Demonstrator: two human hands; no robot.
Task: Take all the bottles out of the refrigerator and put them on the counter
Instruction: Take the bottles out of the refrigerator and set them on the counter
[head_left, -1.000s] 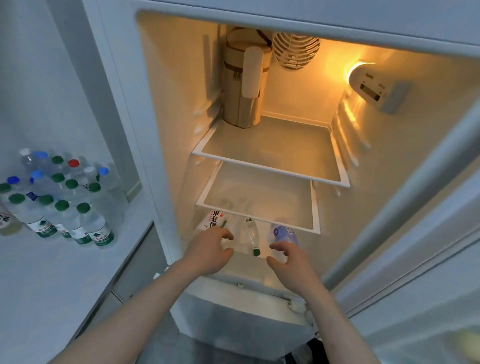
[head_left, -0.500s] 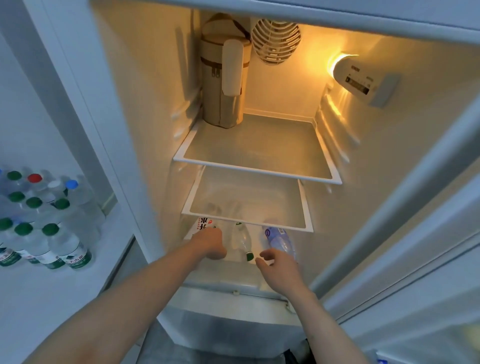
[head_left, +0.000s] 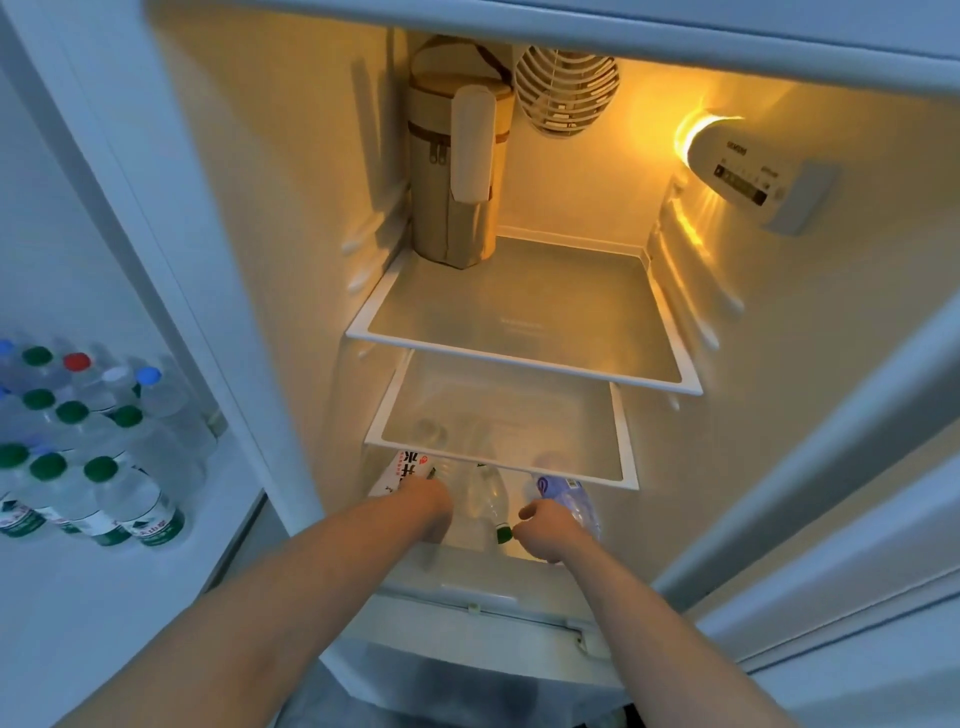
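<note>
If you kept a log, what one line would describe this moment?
stage: emptying fridge's bottom level | left hand: on white-labelled bottle | right hand: at blue-labelled bottle | green-capped bottle: untouched | counter: many bottles

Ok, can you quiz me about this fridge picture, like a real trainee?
1. True or false: the top shelf holds water bottles.
2. How many bottles lie under the lowest shelf?
3. Which hand reaches toward the green cap: A left, B right?

Key: 1 false, only a tan bag stands there. 2 three. 3 B, the right hand; the left hand is at the red-label bottle.
</note>
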